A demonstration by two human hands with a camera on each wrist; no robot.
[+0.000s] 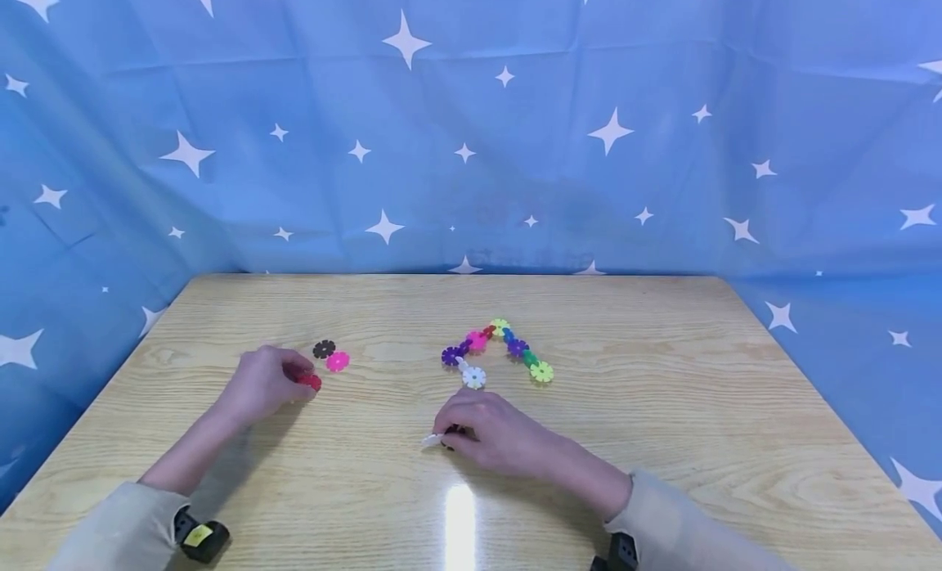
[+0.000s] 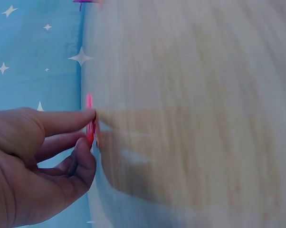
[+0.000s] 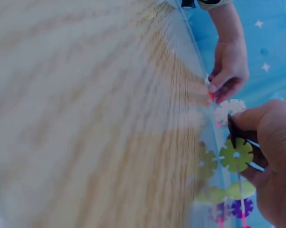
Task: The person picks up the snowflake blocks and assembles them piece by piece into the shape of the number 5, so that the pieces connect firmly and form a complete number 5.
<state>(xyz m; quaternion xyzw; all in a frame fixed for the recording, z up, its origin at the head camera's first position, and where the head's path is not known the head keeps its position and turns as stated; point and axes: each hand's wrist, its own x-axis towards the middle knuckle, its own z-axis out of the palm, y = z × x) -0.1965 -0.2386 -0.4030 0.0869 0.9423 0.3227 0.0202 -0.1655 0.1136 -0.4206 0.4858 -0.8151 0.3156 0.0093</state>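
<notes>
My left hand (image 1: 263,383) is at the left of the table and touches a red notched plastic disc (image 1: 312,382). In the left wrist view thumb and forefinger pinch the red disc (image 2: 90,126), seen edge-on near the tabletop. My right hand (image 1: 496,432) holds a black notched disc (image 3: 232,129) between thumb and fingers, with a white disc (image 3: 228,110) at its edge. Just beyond that hand lies a bent chain of interlocked discs, from a white disc (image 1: 474,378) through purple, pink and blue to a yellow-green disc (image 1: 541,372).
A loose black disc (image 1: 324,348) and a pink disc (image 1: 338,361) lie beside the left fingers. The wooden table (image 1: 662,407) reaches back to a blue curtain (image 1: 471,146) with white stars.
</notes>
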